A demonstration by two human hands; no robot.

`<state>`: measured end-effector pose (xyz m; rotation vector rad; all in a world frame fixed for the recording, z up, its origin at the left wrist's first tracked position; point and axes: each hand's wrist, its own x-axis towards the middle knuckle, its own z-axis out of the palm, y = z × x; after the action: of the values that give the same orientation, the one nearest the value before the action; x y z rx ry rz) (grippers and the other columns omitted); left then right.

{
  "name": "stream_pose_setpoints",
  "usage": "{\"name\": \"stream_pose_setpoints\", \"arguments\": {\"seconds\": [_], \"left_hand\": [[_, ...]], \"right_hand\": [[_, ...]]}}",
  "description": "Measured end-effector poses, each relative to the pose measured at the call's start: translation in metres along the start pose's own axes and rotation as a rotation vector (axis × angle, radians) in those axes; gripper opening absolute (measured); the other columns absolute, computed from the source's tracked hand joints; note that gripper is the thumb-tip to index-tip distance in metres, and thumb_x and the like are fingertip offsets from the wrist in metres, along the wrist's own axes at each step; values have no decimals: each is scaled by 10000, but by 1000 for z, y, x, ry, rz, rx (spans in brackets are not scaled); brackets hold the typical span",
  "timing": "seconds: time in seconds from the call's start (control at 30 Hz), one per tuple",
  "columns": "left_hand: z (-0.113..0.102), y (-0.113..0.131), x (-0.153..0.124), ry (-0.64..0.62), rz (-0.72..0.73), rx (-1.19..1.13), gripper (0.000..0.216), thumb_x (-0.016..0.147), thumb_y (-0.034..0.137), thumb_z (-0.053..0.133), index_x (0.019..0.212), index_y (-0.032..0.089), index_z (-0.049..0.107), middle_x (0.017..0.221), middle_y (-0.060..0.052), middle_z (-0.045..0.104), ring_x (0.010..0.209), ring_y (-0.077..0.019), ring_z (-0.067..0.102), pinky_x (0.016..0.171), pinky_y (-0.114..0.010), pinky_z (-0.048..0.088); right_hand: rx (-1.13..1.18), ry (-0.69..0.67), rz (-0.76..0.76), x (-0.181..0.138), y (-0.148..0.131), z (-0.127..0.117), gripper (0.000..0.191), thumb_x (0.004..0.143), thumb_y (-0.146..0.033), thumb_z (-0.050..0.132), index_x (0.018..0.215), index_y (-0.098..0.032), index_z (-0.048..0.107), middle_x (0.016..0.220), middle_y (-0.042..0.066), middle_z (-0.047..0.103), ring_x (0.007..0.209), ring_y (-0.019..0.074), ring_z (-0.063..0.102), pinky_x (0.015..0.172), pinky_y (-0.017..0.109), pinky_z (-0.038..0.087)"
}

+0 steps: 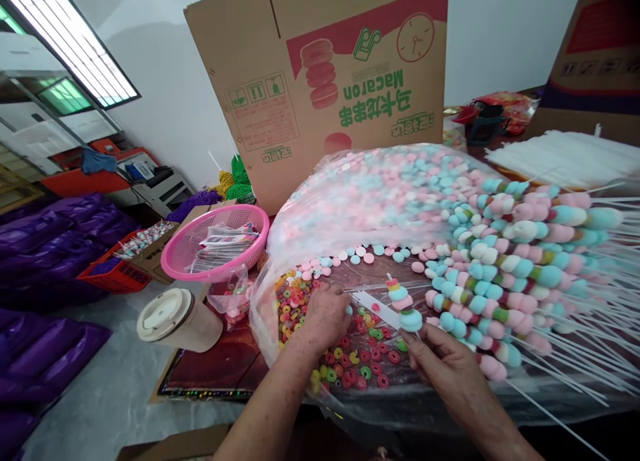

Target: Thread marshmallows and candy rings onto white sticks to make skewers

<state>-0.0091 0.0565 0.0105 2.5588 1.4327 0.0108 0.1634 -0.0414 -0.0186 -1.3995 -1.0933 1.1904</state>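
Between thumb and fingers, my right hand (445, 358) grips a candy skewer (400, 298) threaded with blue, pink and yellow pieces and a gummy ring. My left hand (325, 318) is down at the heap of loose gummy rings (290, 301), its fingers curled. A small blue candy shows at its fingertips; whether they pinch it I cannot tell. Between the hands, a white flat strip (377, 308) lies on the plastic-covered table, with red and green gummy rings (370, 354) around it. Right of my right hand lies a large stack of finished candy skewers (515, 268), sticks pointing right.
Behind lies a big clear bag of pastel candies (370, 188), backed by a cardboard box (340, 68). A pink basket (215, 241) of packets and a lidded cup (180, 320) stand left. White sticks (565, 158) lie back right. Purple sacks (45, 361) rest on the floor.
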Motion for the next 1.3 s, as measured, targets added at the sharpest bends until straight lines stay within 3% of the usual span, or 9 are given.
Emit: {"name": "stream_pose_setpoints", "arguments": {"seconds": [0.2,0.37,0.43,0.53,0.67,0.83,0.93,1.13,1.3], "left_hand": [[-5,-4,-8,53,-83,-206,161,701,209,520,787,174,651,791,-60,651,833,-230,554,799,-375,394],[-1,25,-27,-131,-208,-1457,337,634,313,659,923,173,554,655,13,575,507,-77,476,476,-191,341],[6,38,-37,-218,-221,-1693,374,582,323,709,878,177,534,572,51,507,413,-39,374,407,-172,260],[12,38,-43,-157,-272,-1571,353,617,384,678,866,182,530,564,50,493,396,-47,354,415,-192,269],[2,8,-35,243,-430,-650,194,746,374,523,813,194,554,700,-22,572,632,-154,531,599,-260,370],[3,-10,-23,172,-384,-124,129,742,245,477,690,176,574,871,-100,596,834,-242,553,710,-338,394],[15,3,-22,274,-327,-345,62,709,193,506,683,174,559,784,-67,602,771,-206,556,698,-319,408],[13,44,-28,249,-326,-1473,154,670,236,617,786,144,577,704,-27,619,634,-137,563,612,-258,449],[-1,57,-39,147,-210,-1684,182,739,258,598,857,141,671,827,-47,659,783,-146,581,777,-276,440]], "right_hand": [[-11,7,-29,-1,-5,2,346,746,-480,527,562,-192,474,487,-61,398,437,76,336,410,199,281],[-38,-43,-115,-1,-7,-1,256,722,-447,568,740,-195,614,628,-14,558,606,137,511,554,223,423],[-43,-143,-138,-1,-9,1,263,719,-428,578,828,-197,639,728,13,612,720,172,556,653,256,455],[-39,-188,-95,-1,-11,4,255,720,-415,582,823,-190,642,679,8,609,739,181,569,668,264,460],[41,-82,-12,-5,-13,6,270,689,-450,599,746,-185,603,582,-20,559,618,143,533,508,217,413],[118,-53,17,-7,-14,9,294,664,-461,625,735,-180,579,589,-25,548,476,81,420,371,187,262],[171,-47,31,-4,-14,12,287,656,-446,644,728,-175,579,569,-44,514,411,48,326,350,187,207],[344,-69,87,4,-19,25,296,626,-435,682,728,-180,573,446,-94,388,369,34,227,351,193,167],[426,-44,141,6,-15,27,313,613,-441,696,733,-187,560,417,-110,357,353,30,223,352,183,151]]}}
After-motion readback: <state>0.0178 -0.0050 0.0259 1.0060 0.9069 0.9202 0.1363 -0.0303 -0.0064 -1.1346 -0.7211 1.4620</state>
